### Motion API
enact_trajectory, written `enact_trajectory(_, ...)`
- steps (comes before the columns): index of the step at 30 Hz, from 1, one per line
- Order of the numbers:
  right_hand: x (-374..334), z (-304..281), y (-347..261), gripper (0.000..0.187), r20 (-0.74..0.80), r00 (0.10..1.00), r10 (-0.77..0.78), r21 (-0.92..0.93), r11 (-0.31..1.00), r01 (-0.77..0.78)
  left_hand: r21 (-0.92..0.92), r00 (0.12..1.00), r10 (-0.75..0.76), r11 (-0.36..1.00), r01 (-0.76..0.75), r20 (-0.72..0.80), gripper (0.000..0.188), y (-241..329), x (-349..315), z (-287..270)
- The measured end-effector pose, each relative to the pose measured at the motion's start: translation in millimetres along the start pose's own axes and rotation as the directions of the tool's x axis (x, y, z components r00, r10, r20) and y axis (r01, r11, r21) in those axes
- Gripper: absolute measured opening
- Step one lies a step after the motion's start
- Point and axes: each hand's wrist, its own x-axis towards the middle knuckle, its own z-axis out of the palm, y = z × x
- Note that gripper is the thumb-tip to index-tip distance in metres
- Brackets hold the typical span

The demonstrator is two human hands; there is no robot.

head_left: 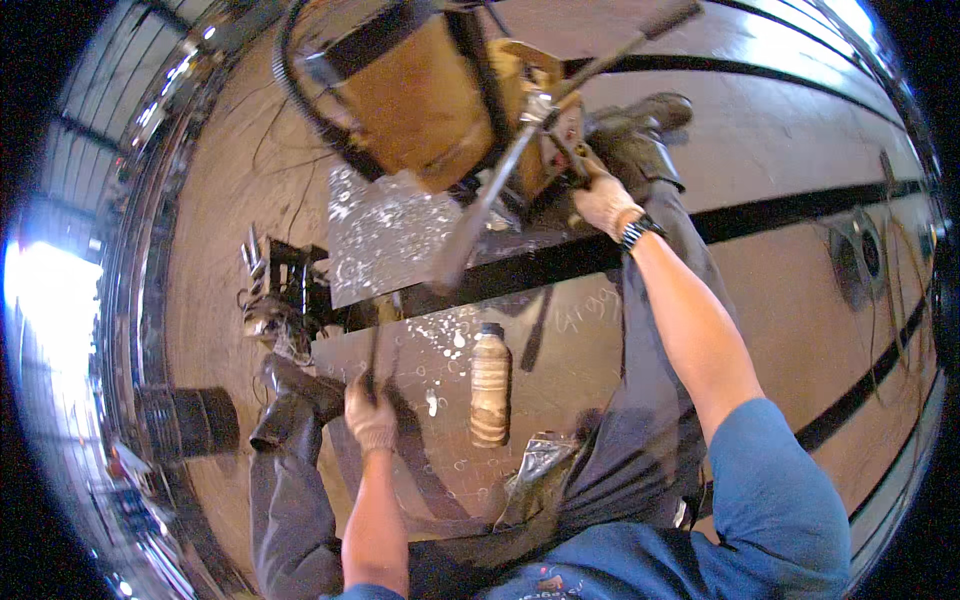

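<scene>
My left hand [371, 412], in a pale work glove, is closed around the handle of a dark tool [374, 345]. It looks like a hammer, its head held low over the steel plate. My right hand [604, 203], also gloved, reaches to the control panel [562, 140] on the side of a yellow machine [420, 100], perhaps a magnetic drill. Its fingertips touch a dark part near the red buttons and are partly hidden. Long spoke handles [505, 170] with dark grips slant across the machine's front. Below it, the plate [380, 235] is spattered with shiny wet patches.
A stained plastic bottle [489, 390] sits between my legs. Dark gaps [760, 215] run between the plates. To the left are a black metal block-like fixture [290, 285] and a dark drum [190, 422]. A round dark part [868, 252] lies at the right.
</scene>
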Motion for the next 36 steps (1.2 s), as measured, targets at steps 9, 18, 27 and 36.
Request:
enact_trajectory(9,9.9,3.4,26.4,0.049,-0.021,0.996,0.084,0.166,0.983,-0.079,-0.038,0.56,0.74,0.615,-0.788,0.371,0.038,161.3,171.0,71.3)
enact_trajectory(18,12.1,17.4,16.3,0.052,0.077,0.992,0.098,-0.033,0.995,-0.095,0.249,0.992,-0.087,0.967,0.061,0.095,0.025,46.6,277.7,84.1)
enact_trajectory(27,15.4,3.4,63.8,0.041,-0.143,0.985,0.095,0.039,0.995,-0.09,-0.035,0.772,0.568,0.811,-0.584,0.286,0.024,152.8,268.5,154.1)
enact_trajectory(36,9.5,-5.0,82.7,0.041,-0.174,0.982,0.07,-0.17,0.98,-0.1,0.251,0.986,-0.163,0.954,0.166,-0.036,0.021,-12.2,391.3,107.1)
